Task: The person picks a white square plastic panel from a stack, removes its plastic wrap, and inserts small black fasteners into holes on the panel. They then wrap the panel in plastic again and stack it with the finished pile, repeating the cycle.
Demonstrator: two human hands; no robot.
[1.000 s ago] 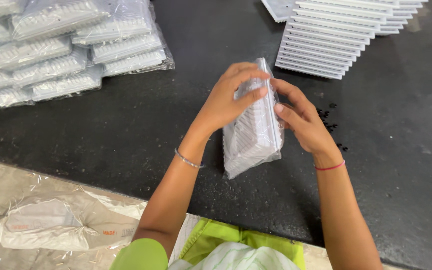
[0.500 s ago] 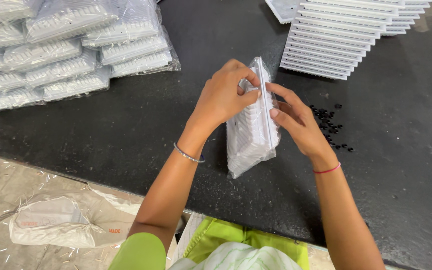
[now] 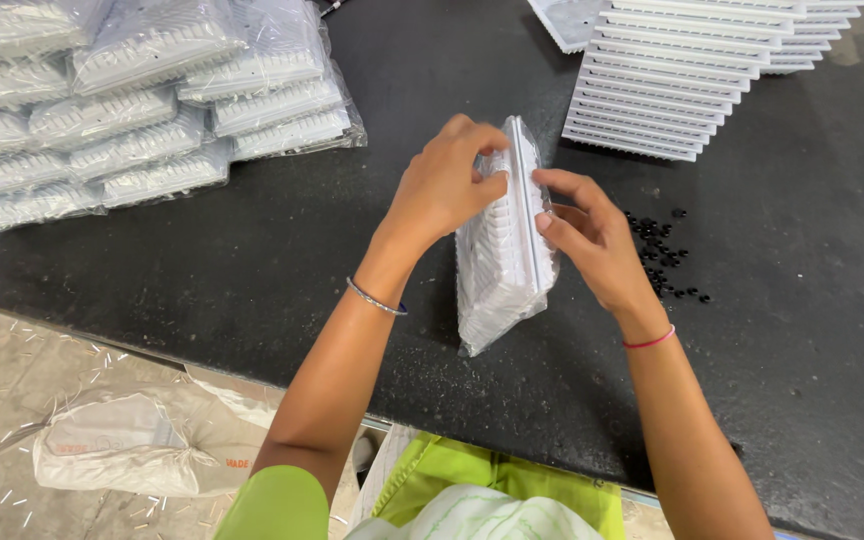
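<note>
- Head view: the left hand [image 3: 444, 190] and the right hand [image 3: 587, 240] hold a bagged grille [image 3: 504, 240] on edge above the black bench [image 3: 252, 260], its bottom corner low near the bench. Both hands are closed on it, fingers pinched at the top edge of its clear bag.
- The left hand grips the top from the left side, thumb at the rim; the right fingers press the other face and the plastic beside the rim.
- To do this well, I judge: keep the grille upright and steady with one hand, pull the loose film taut with the other, and keep the fingers close to the rim so that the bag does not slip or bunch.
- Left of the grille, well apart, lies a pile of bagged grilles [image 3: 142, 100]: flat white pieces in clear glossy bags, stacked in rows to the bench's far left.
- Above and right of the grille stands a stack of bare grilles [image 3: 672, 90], white, slatted, stepped back like stairs.
- Just right of the right hand, small black beads [image 3: 664, 250] lie scattered on the bench.
- Below and left of the grille, off the bench, a whitish sack [image 3: 122, 455] lies on the floor [image 3: 12, 380], with faint orange print too small to tell.
- Nearest the camera, a lime-green cloth [image 3: 512, 480] sits under the arms.
</note>
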